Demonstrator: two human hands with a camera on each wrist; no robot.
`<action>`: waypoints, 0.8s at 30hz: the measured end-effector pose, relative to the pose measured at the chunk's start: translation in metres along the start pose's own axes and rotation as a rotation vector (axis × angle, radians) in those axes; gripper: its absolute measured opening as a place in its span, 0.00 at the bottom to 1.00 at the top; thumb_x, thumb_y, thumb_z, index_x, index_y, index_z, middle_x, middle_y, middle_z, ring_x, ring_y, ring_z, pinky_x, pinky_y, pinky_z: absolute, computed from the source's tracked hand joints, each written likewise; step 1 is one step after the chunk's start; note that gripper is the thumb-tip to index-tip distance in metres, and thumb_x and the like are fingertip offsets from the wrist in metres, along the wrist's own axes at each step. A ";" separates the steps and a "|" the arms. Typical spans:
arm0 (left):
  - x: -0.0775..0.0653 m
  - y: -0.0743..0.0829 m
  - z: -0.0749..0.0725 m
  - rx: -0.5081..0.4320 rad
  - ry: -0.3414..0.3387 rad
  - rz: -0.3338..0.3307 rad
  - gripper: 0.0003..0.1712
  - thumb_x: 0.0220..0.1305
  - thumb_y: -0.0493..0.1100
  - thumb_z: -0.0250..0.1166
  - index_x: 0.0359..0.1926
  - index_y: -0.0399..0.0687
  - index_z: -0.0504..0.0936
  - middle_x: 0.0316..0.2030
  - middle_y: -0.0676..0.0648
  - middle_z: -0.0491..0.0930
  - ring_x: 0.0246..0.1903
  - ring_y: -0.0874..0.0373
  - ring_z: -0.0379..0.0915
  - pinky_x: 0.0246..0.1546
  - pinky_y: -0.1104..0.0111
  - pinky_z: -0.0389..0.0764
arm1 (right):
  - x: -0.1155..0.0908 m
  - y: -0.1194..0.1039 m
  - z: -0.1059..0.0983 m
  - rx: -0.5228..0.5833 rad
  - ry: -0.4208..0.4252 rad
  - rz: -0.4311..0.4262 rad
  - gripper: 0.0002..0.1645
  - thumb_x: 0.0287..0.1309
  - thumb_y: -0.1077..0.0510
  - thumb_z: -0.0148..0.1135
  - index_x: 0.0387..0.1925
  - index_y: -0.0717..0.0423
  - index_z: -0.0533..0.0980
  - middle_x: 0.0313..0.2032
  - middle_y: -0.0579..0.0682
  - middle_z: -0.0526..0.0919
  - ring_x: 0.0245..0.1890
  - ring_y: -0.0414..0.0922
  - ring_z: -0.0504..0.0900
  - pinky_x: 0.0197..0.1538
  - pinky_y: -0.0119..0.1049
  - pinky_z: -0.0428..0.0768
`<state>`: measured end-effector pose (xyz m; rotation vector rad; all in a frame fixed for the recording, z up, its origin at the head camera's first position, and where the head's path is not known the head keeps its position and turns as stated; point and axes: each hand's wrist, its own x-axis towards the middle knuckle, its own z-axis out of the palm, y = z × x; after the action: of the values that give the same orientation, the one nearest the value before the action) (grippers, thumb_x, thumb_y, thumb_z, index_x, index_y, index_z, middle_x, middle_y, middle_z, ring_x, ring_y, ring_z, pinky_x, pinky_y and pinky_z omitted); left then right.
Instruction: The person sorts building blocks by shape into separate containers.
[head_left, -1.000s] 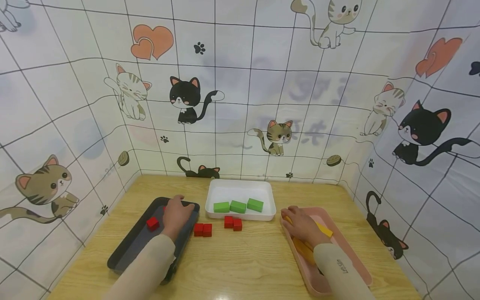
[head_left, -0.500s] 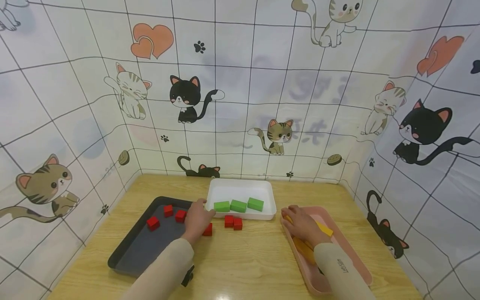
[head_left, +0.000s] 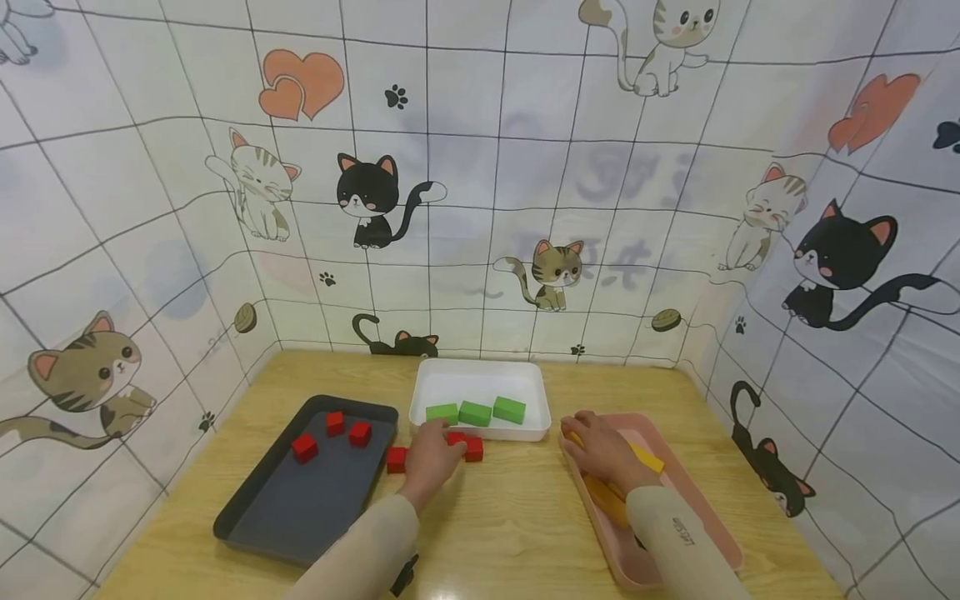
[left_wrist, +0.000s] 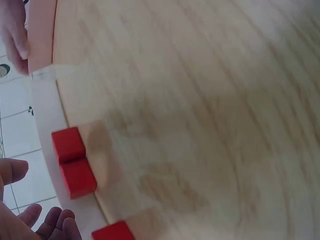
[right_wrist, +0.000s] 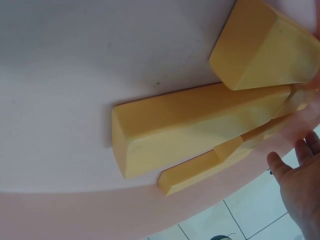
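Observation:
My left hand [head_left: 431,462] hovers just in front of the white tray, over red cubes on the table. Its fingers are loosely bent and hold nothing in the left wrist view. One red cube [head_left: 397,460] shows left of this hand; another red cube [head_left: 473,450] shows right of it, with a neighbour partly covered by the fingers. Two touching cubes [left_wrist: 78,177] appear in the left wrist view. My right hand [head_left: 607,450] lies over the far left part of the pink tray [head_left: 705,521], above yellow blocks [right_wrist: 190,130]. Its visible fingers are loose, by the rim.
A dark grey tray [head_left: 292,508] on the left holds three red cubes [head_left: 334,423]. The white tray [head_left: 480,379] at the back centre holds three green blocks [head_left: 476,413]. A cat-patterned sheet [head_left: 465,167] surrounds the wooden table [head_left: 510,533].
My left hand has moved right, from over the dark grey tray to the cubes in front of the white tray, uncovering red cubes in the grey tray. My right hand has stayed put.

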<state>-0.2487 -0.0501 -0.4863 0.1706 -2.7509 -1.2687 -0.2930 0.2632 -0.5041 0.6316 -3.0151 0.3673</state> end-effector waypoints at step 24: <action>0.001 -0.001 0.022 0.074 -0.089 -0.063 0.10 0.61 0.37 0.67 0.44 0.41 0.82 0.39 0.46 0.79 0.34 0.52 0.73 0.39 0.56 0.79 | 0.001 0.002 0.004 -0.006 -0.003 0.030 0.27 0.71 0.47 0.55 0.66 0.53 0.70 0.64 0.63 0.67 0.60 0.64 0.71 0.61 0.61 0.70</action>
<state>-0.2531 -0.0341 -0.5010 0.2137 -2.8919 -1.2186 -0.2947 0.2640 -0.5083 0.5875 -3.0304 0.3583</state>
